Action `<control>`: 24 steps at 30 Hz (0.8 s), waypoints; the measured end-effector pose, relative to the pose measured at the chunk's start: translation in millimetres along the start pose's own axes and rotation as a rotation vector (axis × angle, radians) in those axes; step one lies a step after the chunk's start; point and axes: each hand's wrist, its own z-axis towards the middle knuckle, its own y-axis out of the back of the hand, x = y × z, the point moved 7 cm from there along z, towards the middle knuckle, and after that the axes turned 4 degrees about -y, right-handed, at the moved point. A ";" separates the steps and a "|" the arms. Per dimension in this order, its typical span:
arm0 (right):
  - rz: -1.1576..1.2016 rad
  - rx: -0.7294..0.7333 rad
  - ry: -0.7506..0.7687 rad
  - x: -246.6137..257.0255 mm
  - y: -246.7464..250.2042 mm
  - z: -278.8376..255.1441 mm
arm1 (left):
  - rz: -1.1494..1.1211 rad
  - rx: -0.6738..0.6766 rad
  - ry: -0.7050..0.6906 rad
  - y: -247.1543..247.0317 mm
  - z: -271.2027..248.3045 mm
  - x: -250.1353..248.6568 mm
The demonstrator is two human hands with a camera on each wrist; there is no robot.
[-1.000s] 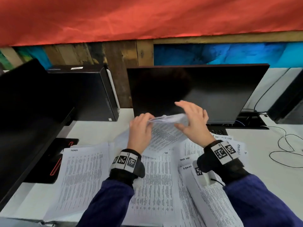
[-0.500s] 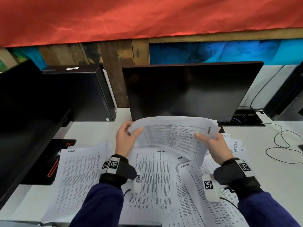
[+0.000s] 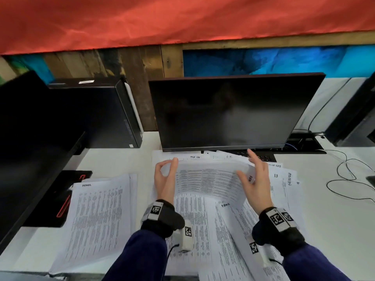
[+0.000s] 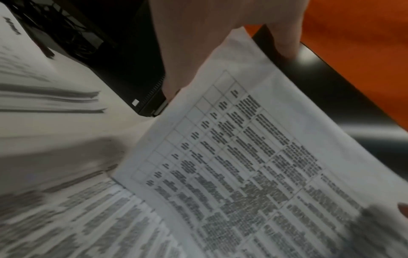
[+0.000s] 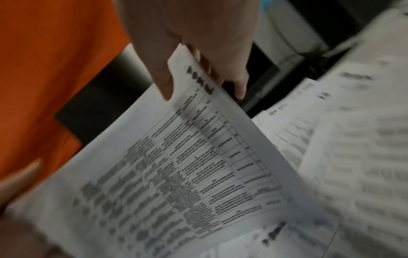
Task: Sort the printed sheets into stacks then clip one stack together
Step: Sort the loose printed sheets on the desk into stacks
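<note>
A printed sheet (image 3: 209, 179) with a table of text hangs bowed above the spread of papers in front of the middle monitor. My left hand (image 3: 170, 165) pinches its left edge between thumb and fingers; the left wrist view shows the left hand (image 4: 176, 57) at the corner of the sheet (image 4: 243, 148). My right hand (image 3: 246, 169) holds the right edge, thumb in front and fingers behind, as the right wrist view shows the right hand (image 5: 198, 78) on the sheet (image 5: 176, 165). A left stack (image 3: 97, 220), middle sheets (image 3: 192, 220) and right sheets (image 3: 284, 189) lie beneath. No clip is in view.
A dark monitor (image 3: 233, 112) stands just behind the sheet, with a keyboard (image 3: 263, 157) under its edge. A black computer tower (image 3: 97, 112) and another monitor (image 3: 26, 138) are at the left. Cables (image 3: 345, 179) trail over the white desk (image 3: 334, 220) at the right.
A second ago both hands held the sheet nearly edge-on, close together by the monitor. It was then spread out facing me and now sags bowed between the hands.
</note>
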 end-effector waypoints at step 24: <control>-0.377 0.116 0.083 1.6 -4.7 5.1 | 1.624 0.609 -0.844 -132.3 -31.9 -18.5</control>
